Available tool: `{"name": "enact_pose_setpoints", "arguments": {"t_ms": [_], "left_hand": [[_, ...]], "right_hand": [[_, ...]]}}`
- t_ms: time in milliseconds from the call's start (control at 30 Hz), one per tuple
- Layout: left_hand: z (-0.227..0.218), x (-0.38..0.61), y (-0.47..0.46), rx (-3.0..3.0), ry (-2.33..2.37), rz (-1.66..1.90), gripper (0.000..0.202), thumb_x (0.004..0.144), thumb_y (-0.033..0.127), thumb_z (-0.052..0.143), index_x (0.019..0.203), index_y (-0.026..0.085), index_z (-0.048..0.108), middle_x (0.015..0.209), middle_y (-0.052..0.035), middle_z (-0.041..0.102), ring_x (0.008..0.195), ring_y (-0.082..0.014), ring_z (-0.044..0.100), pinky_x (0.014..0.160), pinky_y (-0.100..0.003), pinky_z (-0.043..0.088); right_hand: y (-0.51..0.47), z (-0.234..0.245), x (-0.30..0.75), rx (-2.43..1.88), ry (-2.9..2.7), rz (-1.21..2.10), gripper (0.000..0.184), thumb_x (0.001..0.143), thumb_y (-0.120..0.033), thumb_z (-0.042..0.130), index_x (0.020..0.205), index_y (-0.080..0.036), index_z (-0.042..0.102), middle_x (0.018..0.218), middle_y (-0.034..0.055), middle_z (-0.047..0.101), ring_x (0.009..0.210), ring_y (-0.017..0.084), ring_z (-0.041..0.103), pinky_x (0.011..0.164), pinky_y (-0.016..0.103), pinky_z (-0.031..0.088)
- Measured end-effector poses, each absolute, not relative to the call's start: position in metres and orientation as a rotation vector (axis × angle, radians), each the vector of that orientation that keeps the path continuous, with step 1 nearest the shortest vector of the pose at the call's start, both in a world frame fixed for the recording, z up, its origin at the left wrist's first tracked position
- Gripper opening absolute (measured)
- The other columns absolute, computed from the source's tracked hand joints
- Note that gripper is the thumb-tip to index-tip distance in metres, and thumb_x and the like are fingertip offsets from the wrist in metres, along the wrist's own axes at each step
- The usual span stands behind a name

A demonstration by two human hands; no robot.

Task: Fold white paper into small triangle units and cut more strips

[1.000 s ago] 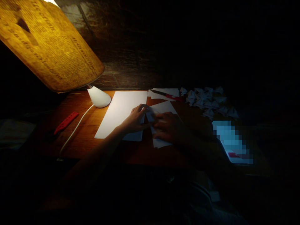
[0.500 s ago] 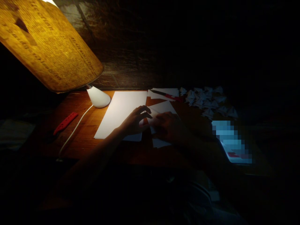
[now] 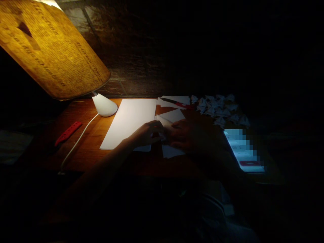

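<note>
A small piece of white paper [image 3: 166, 124], partly folded, lies between my two hands above the wooden table. My left hand [image 3: 148, 131] is closed at its left edge, with the fingers bent and the thumb beneath them. From the right, my right hand [image 3: 188, 133] bears on the same paper, its fingers curled over it in deep shadow. More white paper [image 3: 173, 151] shows under my hands. Left of these is a large white sheet [image 3: 134, 114], its lower part behind my left hand and forearm.
A lamp with a yellow printed shade [image 3: 58, 50] and white base [image 3: 105, 105] stands at left, its cord [image 3: 78, 143] running forward. A red-handled tool [image 3: 68, 132] lies nearby. Behind my hands is a red-and-black knife [image 3: 174, 102] on paper; several folded paper pieces [image 3: 217, 107] and a lit phone [image 3: 240, 152] are at right.
The fingers of my left hand have lowered and closed toward the paper. My right hand has shifted slightly over it. The whole view has moved a little.
</note>
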State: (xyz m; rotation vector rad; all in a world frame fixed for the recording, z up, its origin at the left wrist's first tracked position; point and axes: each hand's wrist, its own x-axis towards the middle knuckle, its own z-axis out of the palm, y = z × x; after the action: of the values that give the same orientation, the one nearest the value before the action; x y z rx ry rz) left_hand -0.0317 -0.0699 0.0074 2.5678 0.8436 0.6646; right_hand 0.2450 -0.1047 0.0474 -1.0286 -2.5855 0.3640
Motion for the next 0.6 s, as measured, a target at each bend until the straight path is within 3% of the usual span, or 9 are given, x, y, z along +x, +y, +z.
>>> {"name": "enact_pose_setpoints", "arguments": {"t_ms": [67, 167, 267, 400, 600], "left_hand": [[0.011, -0.030, -0.072, 2.573, 0.840, 0.648, 0.022, 0.099, 0.038, 0.066, 0.114, 0.030, 0.080, 0.112, -0.0079, 0.073, 0.103, -0.0238, 0.070, 0.092, -0.044, 0.062], [0.015, -0.030, -0.073, 2.597, 0.821, 0.610, 0.026, 0.101, 0.035, 0.063, 0.121, 0.034, 0.079, 0.115, -0.0074, 0.070, 0.104, -0.0238, 0.067, 0.093, -0.044, 0.061], [0.012, -0.030, -0.071, 2.654, 0.805, 0.553, 0.027, 0.100, 0.032, 0.064, 0.122, 0.037, 0.080, 0.113, -0.0077, 0.067, 0.106, -0.0252, 0.064, 0.095, -0.045, 0.059], [0.008, -0.031, -0.068, 2.696, 0.817, 0.520, 0.032, 0.099, 0.030, 0.064, 0.125, 0.041, 0.080, 0.113, -0.0076, 0.065, 0.106, -0.0264, 0.061, 0.098, -0.048, 0.056], [0.017, -0.028, -0.074, 2.701, 0.776, 0.500, 0.034, 0.102, 0.028, 0.060, 0.129, 0.039, 0.078, 0.125, -0.0076, 0.068, 0.116, -0.0283, 0.060, 0.104, -0.049, 0.054]], "right_hand": [[-0.109, 0.054, 0.262, -1.132, -2.525, 0.270, 0.029, 0.099, -0.046, 0.072, 0.118, -0.027, 0.082, 0.137, 0.0093, 0.072, 0.122, 0.033, 0.065, 0.104, 0.050, 0.050], [-0.126, 0.055, 0.275, -1.298, -2.424, 0.113, 0.040, 0.101, -0.046, 0.068, 0.134, -0.025, 0.075, 0.140, 0.0123, 0.072, 0.129, 0.038, 0.062, 0.111, 0.057, 0.046], [-0.152, 0.043, 0.268, -1.315, -2.445, 0.119, 0.061, 0.098, -0.052, 0.069, 0.152, -0.023, 0.062, 0.155, 0.0152, 0.063, 0.141, 0.041, 0.055, 0.116, 0.058, 0.042], [-0.176, 0.021, 0.251, -1.334, -2.466, 0.143, 0.089, 0.095, -0.061, 0.070, 0.168, -0.018, 0.040, 0.170, 0.0178, 0.045, 0.158, 0.042, 0.037, 0.128, 0.063, 0.028], [-0.182, 0.016, 0.263, -1.468, -2.427, 0.120, 0.077, 0.102, -0.059, 0.058, 0.167, -0.020, 0.042, 0.171, 0.0152, 0.045, 0.159, 0.041, 0.036, 0.127, 0.064, 0.029]]}}
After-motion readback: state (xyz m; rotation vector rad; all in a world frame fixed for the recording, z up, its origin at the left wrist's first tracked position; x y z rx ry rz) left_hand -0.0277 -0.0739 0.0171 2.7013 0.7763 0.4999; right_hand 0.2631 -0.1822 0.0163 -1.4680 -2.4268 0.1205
